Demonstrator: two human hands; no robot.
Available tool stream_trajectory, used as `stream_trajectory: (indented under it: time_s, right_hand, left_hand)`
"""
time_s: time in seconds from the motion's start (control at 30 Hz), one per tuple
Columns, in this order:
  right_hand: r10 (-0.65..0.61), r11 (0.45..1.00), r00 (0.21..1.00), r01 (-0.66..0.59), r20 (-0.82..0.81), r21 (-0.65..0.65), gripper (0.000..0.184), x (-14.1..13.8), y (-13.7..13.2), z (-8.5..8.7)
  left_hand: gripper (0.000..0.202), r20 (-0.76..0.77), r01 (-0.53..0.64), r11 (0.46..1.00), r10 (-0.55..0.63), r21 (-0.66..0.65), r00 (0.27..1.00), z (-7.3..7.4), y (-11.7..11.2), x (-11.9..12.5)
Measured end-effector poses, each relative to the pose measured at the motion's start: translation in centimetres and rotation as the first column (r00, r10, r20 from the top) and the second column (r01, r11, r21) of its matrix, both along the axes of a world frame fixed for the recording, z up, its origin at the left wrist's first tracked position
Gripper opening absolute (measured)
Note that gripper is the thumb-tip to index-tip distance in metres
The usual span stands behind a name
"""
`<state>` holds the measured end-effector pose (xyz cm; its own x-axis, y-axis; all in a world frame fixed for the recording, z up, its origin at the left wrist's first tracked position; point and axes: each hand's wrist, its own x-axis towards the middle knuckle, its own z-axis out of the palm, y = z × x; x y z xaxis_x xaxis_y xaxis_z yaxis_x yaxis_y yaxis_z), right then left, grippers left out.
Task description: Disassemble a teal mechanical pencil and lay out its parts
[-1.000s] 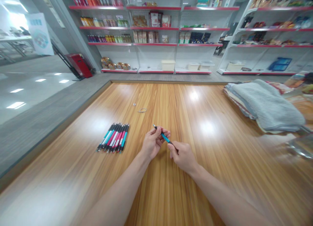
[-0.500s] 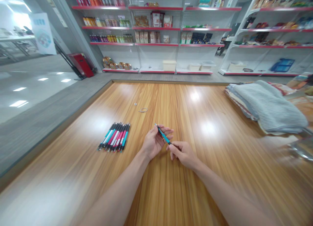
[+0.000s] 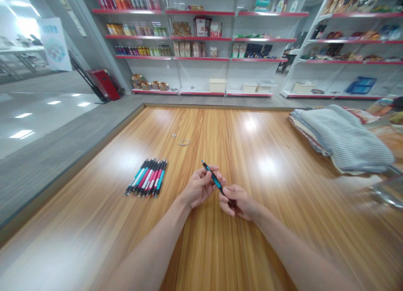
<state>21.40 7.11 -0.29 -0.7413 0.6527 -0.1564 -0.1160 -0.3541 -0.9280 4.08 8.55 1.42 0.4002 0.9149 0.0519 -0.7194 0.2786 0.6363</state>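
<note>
One teal pen (image 3: 214, 177) is being held mid-frame, off the worktop (image 3: 283, 190): left hand (image 3: 200, 188) pinching its barrel, right hand (image 3: 237, 201) gripping the lower end. Row of pens (image 3: 147, 177), about a dozen, is already lying left of centre; this one isn't joining them yet.

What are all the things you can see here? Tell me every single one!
held pen: one, teal and black, above the table, held in both hands
pen row: about ten, teal, pink and black, side by side on the table, left of the hands
rubber band: one, pale, on the table beyond the hands
small ring: one, silvery, just left of the rubber band
folded cloths: one stack, grey on top, table's right side
table: one, brown wood
shelves: several, white with red edges, stocked, back wall
red box: one, on the floor, far left
left hand: grip on the pen's middle
right hand: grip on the pen's near end
</note>
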Motion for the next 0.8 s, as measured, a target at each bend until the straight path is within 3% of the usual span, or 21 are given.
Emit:
stream_trajectory:
  time_s: [0.1,0.17,0.23,0.33,0.43,0.5,0.6,0.7,0.77,0.8]
  right_hand:
    - [-0.054,0.997,0.997,0.051,0.054,0.060,0.043,-0.6,-0.3,-0.1]
    - [-0.163,0.965,0.973,0.122,0.167,0.230,0.046,-1.2,-0.6,0.0]
    - [-0.311,0.868,0.904,0.145,0.292,0.474,0.048,-1.7,-0.9,0.2]
    - [-0.523,0.659,0.750,0.055,0.405,0.750,0.046,-2.1,-1.1,0.3]
    - [-0.649,0.506,0.626,-0.068,0.432,0.860,0.039,-2.0,-1.1,0.1]
    - [-0.690,0.452,0.574,-0.133,0.440,0.882,0.036,-1.8,-1.1,0.0]
    - [-0.724,0.443,0.503,-0.185,0.472,0.877,0.033,-1.7,-1.2,0.0]
    - [-0.740,0.475,0.454,-0.170,0.497,0.863,0.031,-1.7,-1.5,0.3]
    - [-0.698,0.545,0.519,-0.061,0.493,0.836,0.031,-1.8,-1.5,0.5]
    - [-0.630,0.626,0.607,0.026,0.485,0.779,0.033,-1.8,-1.4,0.5]
  left_hand:
    - [0.013,-0.023,-0.022,1.000,0.023,0.021,0.999,-0.5,0.3,0.2]
    - [0.014,-0.031,-0.070,0.997,0.070,0.022,0.997,-0.7,0.5,0.3]
    - [0.016,-0.046,-0.105,0.994,0.106,0.019,0.993,-0.7,0.6,0.4]
    - [0.018,-0.060,-0.153,0.988,0.154,0.021,0.986,-0.7,0.4,0.6]
    - [0.015,-0.069,-0.209,0.977,0.211,0.037,0.975,-0.8,0.3,1.0]
    - [0.013,-0.071,-0.245,0.969,0.247,0.044,0.966,-0.9,0.2,1.4]
    - [0.015,-0.065,-0.300,0.954,0.301,0.028,0.951,-1.2,0.0,2.1]
    - [0.018,-0.062,-0.344,0.939,0.343,-0.007,0.937,-1.4,-0.2,2.4]
    - [0.018,-0.067,-0.330,0.944,0.328,-0.016,0.942,-1.5,-0.2,2.4]
    - [0.018,-0.065,-0.305,0.952,0.303,-0.017,0.951,-1.5,-0.2,2.2]
